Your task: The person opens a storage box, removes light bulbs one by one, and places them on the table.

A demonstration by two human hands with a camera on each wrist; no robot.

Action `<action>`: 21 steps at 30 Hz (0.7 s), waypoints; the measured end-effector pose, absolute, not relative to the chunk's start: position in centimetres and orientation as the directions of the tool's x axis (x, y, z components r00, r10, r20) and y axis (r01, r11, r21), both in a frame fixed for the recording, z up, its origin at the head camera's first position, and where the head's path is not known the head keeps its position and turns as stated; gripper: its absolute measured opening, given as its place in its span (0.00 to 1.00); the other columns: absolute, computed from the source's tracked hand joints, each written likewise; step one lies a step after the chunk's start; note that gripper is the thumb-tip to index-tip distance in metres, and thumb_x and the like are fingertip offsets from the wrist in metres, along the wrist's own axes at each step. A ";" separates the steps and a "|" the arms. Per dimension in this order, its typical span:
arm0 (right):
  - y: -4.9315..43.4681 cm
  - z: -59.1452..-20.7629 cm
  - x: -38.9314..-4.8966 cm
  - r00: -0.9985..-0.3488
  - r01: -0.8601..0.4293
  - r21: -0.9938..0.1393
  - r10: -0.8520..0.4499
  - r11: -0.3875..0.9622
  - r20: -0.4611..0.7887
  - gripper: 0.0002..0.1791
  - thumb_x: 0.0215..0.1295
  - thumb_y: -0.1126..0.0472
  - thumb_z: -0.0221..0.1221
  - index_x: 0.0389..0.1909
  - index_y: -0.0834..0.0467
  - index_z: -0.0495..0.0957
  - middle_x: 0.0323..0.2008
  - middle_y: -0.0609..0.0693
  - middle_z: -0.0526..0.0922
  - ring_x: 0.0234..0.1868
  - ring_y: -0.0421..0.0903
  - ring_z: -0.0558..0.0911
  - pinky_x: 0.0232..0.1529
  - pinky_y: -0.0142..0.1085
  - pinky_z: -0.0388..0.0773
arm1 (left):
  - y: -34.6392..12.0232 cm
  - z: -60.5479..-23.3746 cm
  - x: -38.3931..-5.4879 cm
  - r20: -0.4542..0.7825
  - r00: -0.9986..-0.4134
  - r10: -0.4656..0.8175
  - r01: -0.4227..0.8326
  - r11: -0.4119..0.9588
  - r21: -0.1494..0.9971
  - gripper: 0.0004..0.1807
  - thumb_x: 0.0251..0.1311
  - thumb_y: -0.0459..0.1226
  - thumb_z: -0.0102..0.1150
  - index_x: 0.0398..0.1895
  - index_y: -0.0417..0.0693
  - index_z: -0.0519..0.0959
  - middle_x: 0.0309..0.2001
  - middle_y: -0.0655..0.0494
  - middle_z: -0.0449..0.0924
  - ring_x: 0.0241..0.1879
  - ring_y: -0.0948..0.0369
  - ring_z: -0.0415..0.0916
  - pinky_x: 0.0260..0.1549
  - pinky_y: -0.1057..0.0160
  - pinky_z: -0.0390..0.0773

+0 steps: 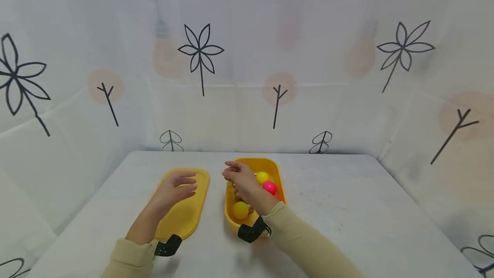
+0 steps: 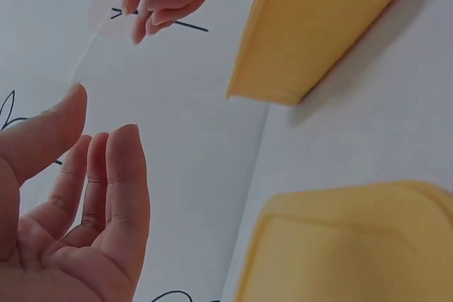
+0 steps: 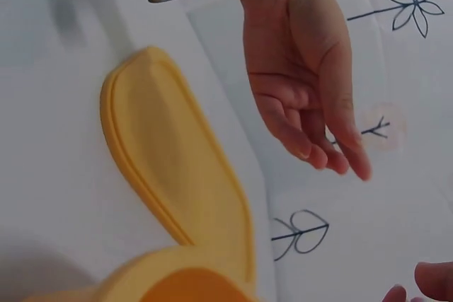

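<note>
Left hand [image 1: 173, 191] is above yellow lid [image 1: 189, 213], thumb apart from loosely straightened fingers. Right hand [image 1: 243, 180] is above yellow bin [image 1: 257, 161], fingers relaxed, slightly bent. Lid lies on white table [image 1: 339, 213] beside bin; bin holds yellow balls [image 1: 241, 210] and pink ball [image 1: 269, 188].

White table [image 1: 328, 213]: lies beneath left hand [image 1: 172, 191] and right hand [image 1: 242, 180], extending well to the latter's right. White backdrop cloth [image 1: 239, 119], creased: hangs beyond both hands. Printed thereon: leaf sprig [image 1: 171, 140], beyond left hand; black-outlined flower [image 1: 199, 49], higher, beyond the gap between hands; black twig [image 1: 277, 104] over pale pink disc [image 1: 288, 83], beyond right hand, rightward.
</note>
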State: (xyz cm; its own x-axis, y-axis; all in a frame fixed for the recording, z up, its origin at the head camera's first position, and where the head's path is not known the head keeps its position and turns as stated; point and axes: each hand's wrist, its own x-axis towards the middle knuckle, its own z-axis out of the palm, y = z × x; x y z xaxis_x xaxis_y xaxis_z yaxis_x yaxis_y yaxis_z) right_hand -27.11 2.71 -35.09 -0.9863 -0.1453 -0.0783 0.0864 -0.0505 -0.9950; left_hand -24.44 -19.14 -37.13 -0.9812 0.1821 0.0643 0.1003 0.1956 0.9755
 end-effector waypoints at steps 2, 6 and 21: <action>3.4 -35.2 -27.3 -0.987 0.080 -0.995 -0.142 -0.051 -0.072 0.19 0.64 0.69 0.56 0.55 0.66 0.71 0.41 0.56 0.74 0.41 0.49 0.75 0.53 0.42 0.72 | -18.2 -37.4 -24.5 0.058 -0.980 0.190 0.093 0.182 0.979 0.27 0.59 0.33 0.59 0.61 0.33 0.66 0.56 0.33 0.66 0.52 0.44 0.71 0.47 0.58 0.76; 4.7 -35.1 -27.6 -0.988 0.059 -0.996 -0.143 -0.064 -0.050 0.19 0.64 0.70 0.54 0.56 0.69 0.70 0.42 0.57 0.73 0.43 0.52 0.74 0.52 0.41 0.72 | -16.3 -38.1 -24.8 0.028 -0.981 0.192 0.058 0.153 0.986 0.26 0.58 0.32 0.60 0.59 0.35 0.68 0.55 0.35 0.68 0.50 0.44 0.73 0.46 0.58 0.76; 7.6 -35.3 -29.8 -0.984 0.064 -0.995 -0.161 0.079 -0.076 0.22 0.64 0.66 0.56 0.59 0.65 0.69 0.47 0.58 0.74 0.53 0.60 0.72 0.57 0.49 0.67 | -11.9 -39.8 -25.7 -0.111 -0.983 0.150 -0.070 0.254 0.965 0.31 0.53 0.37 0.66 0.61 0.41 0.68 0.53 0.42 0.71 0.42 0.55 0.77 0.43 0.57 0.78</action>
